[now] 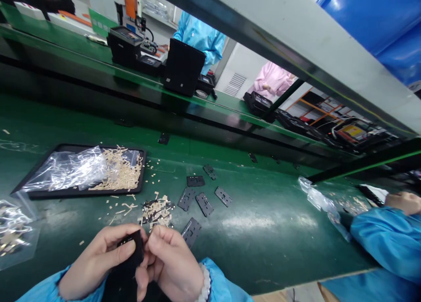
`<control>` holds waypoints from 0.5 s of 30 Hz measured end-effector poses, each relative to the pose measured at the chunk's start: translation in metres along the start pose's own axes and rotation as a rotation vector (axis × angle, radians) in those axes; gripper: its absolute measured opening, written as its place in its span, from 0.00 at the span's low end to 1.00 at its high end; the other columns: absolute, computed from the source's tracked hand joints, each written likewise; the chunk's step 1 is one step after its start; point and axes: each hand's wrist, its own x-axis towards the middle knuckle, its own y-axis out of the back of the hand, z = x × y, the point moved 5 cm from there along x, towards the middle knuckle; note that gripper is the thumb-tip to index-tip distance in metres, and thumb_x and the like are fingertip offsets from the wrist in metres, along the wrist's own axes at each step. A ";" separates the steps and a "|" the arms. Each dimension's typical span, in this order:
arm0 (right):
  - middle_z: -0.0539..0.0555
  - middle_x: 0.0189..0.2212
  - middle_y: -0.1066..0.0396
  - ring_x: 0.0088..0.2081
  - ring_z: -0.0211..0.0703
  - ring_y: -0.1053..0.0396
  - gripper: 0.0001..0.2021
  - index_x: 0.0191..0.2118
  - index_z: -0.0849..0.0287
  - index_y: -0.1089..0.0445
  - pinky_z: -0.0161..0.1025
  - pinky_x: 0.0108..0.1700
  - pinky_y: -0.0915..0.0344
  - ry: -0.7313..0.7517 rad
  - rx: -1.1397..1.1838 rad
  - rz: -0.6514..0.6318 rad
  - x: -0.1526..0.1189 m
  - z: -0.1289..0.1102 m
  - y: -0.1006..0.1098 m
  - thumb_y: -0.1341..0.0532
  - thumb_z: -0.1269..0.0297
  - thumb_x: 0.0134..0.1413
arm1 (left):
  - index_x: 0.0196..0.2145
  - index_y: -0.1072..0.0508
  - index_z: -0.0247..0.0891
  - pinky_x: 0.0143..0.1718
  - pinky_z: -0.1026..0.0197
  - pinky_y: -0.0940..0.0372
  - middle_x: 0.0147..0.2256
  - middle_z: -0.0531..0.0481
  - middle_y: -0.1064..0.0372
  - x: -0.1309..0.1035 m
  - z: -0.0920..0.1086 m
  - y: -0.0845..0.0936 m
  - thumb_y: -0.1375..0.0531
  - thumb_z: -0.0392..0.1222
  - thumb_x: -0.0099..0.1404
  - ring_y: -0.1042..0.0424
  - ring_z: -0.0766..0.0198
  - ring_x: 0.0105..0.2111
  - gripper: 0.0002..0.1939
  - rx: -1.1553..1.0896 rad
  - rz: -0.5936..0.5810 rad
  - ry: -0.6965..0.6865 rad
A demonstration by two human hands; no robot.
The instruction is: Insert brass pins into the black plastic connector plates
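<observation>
Nearer the worker than the shallow black rectangular tray (142, 172), and toward its right end, the left hand (98, 256) is pinching a small, flat, black plastic-looking piece (138, 249) between thumb and fingers, probably for steadying it. The right hand (173, 260) is pressing thumb against forefinger right beside that piece; I can't tell whether anything is sitting between those fingertips. Just off the tray's near right corner, a loose heap of small tan and dark strips (157, 211) is lying on the green tabletop (263, 249), seemingly because that spot is within easy reach of both hands. To the tray's right, thin dark-grey rectangular plates with cut-outs (204, 204) are lying spread out, perhaps for easy picking up. Inside the tray, a crumpled clear plastic bag (79, 166) is lying beside more tan strips (125, 172), the raised rim apparently holding most of them in.
</observation>
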 end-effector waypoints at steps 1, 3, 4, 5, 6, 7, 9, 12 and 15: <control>0.44 0.18 0.32 0.14 0.32 0.34 0.27 0.28 0.59 0.37 0.31 0.16 0.32 -0.001 -0.003 0.004 -0.001 0.000 0.000 0.28 0.40 0.41 | 0.23 0.20 0.41 0.30 0.61 0.35 0.21 0.50 0.27 0.000 -0.001 0.000 0.29 0.63 0.46 0.30 0.60 0.25 0.21 -0.021 0.006 0.007; 0.46 0.18 0.31 0.14 0.33 0.34 0.27 0.27 0.60 0.35 0.30 0.16 0.32 -0.003 -0.012 0.015 -0.001 -0.001 -0.001 0.29 0.40 0.42 | 0.23 0.20 0.40 0.29 0.61 0.37 0.21 0.51 0.28 0.001 -0.003 0.000 0.28 0.63 0.45 0.32 0.61 0.25 0.22 -0.054 0.027 0.030; 0.46 0.18 0.31 0.14 0.33 0.34 0.27 0.27 0.61 0.35 0.30 0.16 0.33 -0.001 -0.016 0.023 -0.002 -0.001 -0.001 0.29 0.40 0.41 | 0.23 0.20 0.40 0.29 0.61 0.38 0.20 0.51 0.29 0.001 -0.003 0.000 0.28 0.63 0.44 0.33 0.62 0.24 0.22 -0.070 0.033 0.043; 0.47 0.18 0.31 0.15 0.33 0.33 0.27 0.26 0.61 0.35 0.30 0.16 0.33 0.004 -0.021 0.030 -0.002 -0.001 -0.001 0.29 0.40 0.41 | 0.23 0.20 0.39 0.28 0.62 0.39 0.20 0.52 0.30 0.000 -0.004 0.000 0.28 0.62 0.44 0.34 0.63 0.24 0.22 -0.086 0.035 0.059; 0.47 0.18 0.30 0.15 0.33 0.33 0.27 0.26 0.61 0.34 0.30 0.16 0.33 0.010 -0.026 0.035 -0.002 -0.001 -0.001 0.28 0.40 0.40 | 0.22 0.21 0.39 0.28 0.62 0.39 0.19 0.52 0.31 0.000 -0.005 -0.001 0.27 0.62 0.43 0.35 0.64 0.23 0.22 -0.105 0.033 0.075; 0.48 0.19 0.30 0.15 0.33 0.33 0.27 0.26 0.61 0.34 0.30 0.16 0.32 0.018 -0.032 0.041 -0.002 -0.001 -0.001 0.28 0.40 0.39 | 0.22 0.21 0.39 0.27 0.62 0.40 0.19 0.52 0.31 0.000 -0.006 -0.001 0.27 0.62 0.43 0.35 0.64 0.23 0.22 -0.126 0.030 0.088; 0.48 0.19 0.30 0.15 0.32 0.33 0.28 0.26 0.61 0.34 0.30 0.17 0.32 0.044 -0.050 0.055 -0.002 -0.002 -0.002 0.28 0.39 0.39 | 0.22 0.21 0.39 0.27 0.63 0.41 0.19 0.53 0.31 0.000 -0.007 -0.001 0.27 0.61 0.42 0.37 0.66 0.23 0.22 -0.160 0.023 0.106; 0.48 0.20 0.30 0.15 0.31 0.33 0.28 0.27 0.61 0.33 0.28 0.18 0.35 0.095 -0.103 0.082 -0.005 -0.006 -0.005 0.28 0.39 0.39 | 0.23 0.21 0.39 0.27 0.64 0.42 0.19 0.53 0.32 -0.001 -0.008 -0.001 0.27 0.61 0.43 0.37 0.67 0.22 0.22 -0.175 0.015 0.113; 0.48 0.20 0.30 0.15 0.30 0.34 0.27 0.27 0.61 0.33 0.28 0.19 0.37 0.149 -0.170 0.110 -0.008 -0.009 -0.007 0.29 0.39 0.41 | 0.23 0.22 0.39 0.26 0.64 0.41 0.19 0.53 0.32 -0.001 -0.007 -0.002 0.27 0.62 0.44 0.37 0.67 0.22 0.22 -0.157 0.003 0.099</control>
